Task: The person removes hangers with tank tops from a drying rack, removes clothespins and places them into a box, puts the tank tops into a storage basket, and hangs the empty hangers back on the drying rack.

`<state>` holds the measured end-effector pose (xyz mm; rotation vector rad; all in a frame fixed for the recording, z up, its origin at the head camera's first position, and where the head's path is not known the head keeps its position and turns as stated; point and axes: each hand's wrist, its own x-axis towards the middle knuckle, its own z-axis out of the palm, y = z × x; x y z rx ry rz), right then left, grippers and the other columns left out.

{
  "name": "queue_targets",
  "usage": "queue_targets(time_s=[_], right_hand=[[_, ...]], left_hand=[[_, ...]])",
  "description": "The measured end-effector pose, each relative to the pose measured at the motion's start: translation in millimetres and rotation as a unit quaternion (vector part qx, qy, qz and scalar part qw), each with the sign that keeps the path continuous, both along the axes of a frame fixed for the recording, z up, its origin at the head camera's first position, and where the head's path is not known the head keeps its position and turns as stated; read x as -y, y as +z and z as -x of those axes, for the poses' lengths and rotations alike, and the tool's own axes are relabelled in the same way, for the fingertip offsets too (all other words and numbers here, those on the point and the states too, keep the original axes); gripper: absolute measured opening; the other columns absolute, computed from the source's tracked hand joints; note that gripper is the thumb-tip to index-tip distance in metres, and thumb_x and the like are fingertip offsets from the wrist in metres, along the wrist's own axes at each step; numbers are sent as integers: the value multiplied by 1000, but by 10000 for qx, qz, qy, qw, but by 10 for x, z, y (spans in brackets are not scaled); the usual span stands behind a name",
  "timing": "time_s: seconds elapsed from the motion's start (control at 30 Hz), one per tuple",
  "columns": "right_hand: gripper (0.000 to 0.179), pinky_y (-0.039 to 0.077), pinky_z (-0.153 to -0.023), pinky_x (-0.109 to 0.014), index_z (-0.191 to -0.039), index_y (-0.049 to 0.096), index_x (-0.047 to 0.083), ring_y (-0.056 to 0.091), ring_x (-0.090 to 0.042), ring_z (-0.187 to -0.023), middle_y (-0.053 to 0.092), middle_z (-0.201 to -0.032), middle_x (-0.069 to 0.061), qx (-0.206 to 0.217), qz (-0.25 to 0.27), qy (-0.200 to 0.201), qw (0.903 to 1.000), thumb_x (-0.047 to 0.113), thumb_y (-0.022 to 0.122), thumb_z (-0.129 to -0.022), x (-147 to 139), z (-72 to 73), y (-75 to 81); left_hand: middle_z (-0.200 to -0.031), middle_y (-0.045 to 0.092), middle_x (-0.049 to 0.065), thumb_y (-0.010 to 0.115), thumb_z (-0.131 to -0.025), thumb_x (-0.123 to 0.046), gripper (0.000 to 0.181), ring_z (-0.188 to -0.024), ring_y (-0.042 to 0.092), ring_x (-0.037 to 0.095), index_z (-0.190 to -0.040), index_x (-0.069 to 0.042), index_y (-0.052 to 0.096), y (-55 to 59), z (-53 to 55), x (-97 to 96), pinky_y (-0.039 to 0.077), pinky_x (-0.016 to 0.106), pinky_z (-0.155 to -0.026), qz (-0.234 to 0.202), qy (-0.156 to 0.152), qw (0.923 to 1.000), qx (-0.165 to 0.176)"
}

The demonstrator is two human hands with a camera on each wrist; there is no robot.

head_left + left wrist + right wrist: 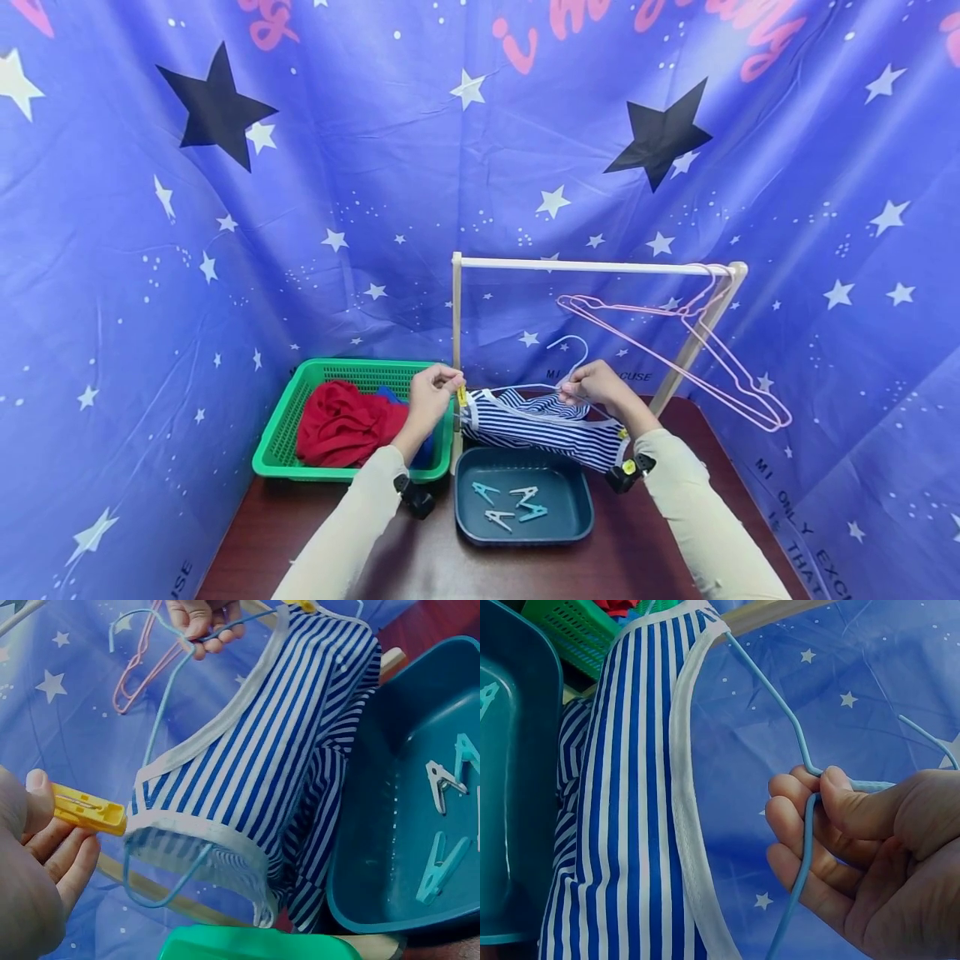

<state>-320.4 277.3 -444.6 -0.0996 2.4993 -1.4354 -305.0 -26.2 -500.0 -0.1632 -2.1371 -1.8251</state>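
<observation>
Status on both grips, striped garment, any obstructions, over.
Left grip pinches yellow clothespin at edge of striped garment. Right grip holds blue hanger. Striped garment on hanger. No obvious obstruction.

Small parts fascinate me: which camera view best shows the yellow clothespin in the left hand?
The left wrist view: there the yellow clothespin is large and close, pinched by the left hand. The head view shows it only small; the right wrist view doesn't show it.

Garment (240, 750) matt cloth; yellow clip (91, 809) glossy plastic; tray (375, 840) smooth plastic; rack (577, 266) wood
</observation>
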Motion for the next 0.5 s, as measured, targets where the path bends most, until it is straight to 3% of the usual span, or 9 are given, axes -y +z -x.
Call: queue_targets(time_s=[0.23, 0.5], right_hand=[[21, 61, -68, -29, -103, 69, -20, 72, -15, -70, 77, -83, -16, -97, -56, -52, 9999, -2, 61, -98, 44, 28, 3], [21, 59, -62, -23, -98, 71, -17, 71, -14, -68, 76, -82, -15, 55, 73, -320, 9994, 1, 60, -100, 69, 29, 29]], left_hand=[[-87, 74, 24, 74, -89, 0, 9, -67, 59, 4, -94, 7, 75, -90, -44, -62, 47, 17, -61, 191, -456, 9987, 125], [-88, 76, 19, 76, -87, -2, 8, -71, 63, 9, -93, 4, 75, -211, -116, -159, 53, 22, -65, 845, -884, 9924, 117]])
